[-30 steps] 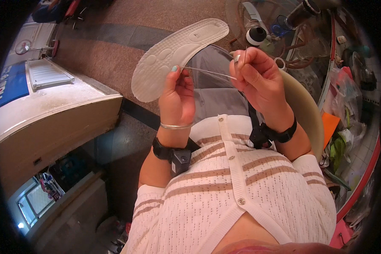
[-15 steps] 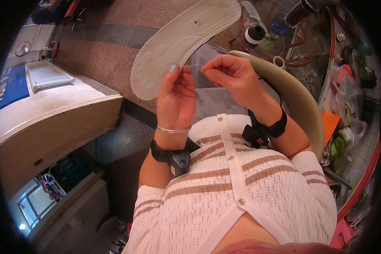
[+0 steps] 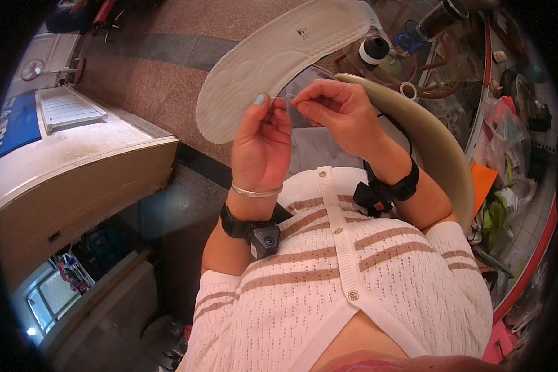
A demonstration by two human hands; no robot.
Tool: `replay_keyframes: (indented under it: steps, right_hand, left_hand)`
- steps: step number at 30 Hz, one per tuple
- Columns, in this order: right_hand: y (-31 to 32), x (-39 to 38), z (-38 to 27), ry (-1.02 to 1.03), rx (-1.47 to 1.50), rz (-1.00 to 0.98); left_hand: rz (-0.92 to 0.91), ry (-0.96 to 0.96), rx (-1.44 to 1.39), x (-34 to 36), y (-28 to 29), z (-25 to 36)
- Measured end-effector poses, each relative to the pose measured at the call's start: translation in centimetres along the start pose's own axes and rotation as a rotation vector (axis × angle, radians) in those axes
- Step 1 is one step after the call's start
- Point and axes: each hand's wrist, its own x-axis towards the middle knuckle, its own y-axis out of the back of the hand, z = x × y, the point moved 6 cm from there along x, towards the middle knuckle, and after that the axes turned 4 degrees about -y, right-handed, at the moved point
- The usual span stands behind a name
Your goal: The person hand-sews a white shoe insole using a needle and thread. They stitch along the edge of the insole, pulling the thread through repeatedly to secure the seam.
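A large cream insole (image 3: pixel 254 65) with a quilted surface and scalloped edge lies beyond my hands, slanting up to the right; a small dark mark shows near its far end. My left hand (image 3: pixel 261 146), palm up in front of the insole's near end, pinches a thin, pale needle (image 3: pixel 278 98) between thumb and fingers. Close by on the right, my right hand (image 3: pixel 338 115) has thumb and forefinger pressed together on a fine thread (image 3: pixel 289 98) by the needle's tip. Whether my left fingers also grip the insole is hidden. Grey cloth (image 3: pixel 316 146) covers my lap below.
A beige curved chair rim (image 3: pixel 440 136) borders my right arm. Beyond it stand a black-and-white round container (image 3: pixel 373 51), a blue cup (image 3: pixel 409 36) and plastic bags (image 3: pixel 505 130). A white-topped counter (image 3: pixel 87 149) is at the left.
The insole has shifted to the right, and my left hand has moved slightly the same way, nearer my right fingers. My right hand has barely moved; both pinches stay closed.
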Motion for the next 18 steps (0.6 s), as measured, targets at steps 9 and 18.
replay_keyframes:
  steps: [9,18]
  right_hand:
    - [-0.04,-0.13,0.03,0.092,-0.011,0.033]
    - [0.04,-0.47,-0.12,0.087,0.057,0.086]
  left_hand:
    - [-0.009,0.025,0.041,-0.1,-0.08,-0.6]
    - [-0.034,-0.045,0.296,-0.23,-0.52,-1.0]
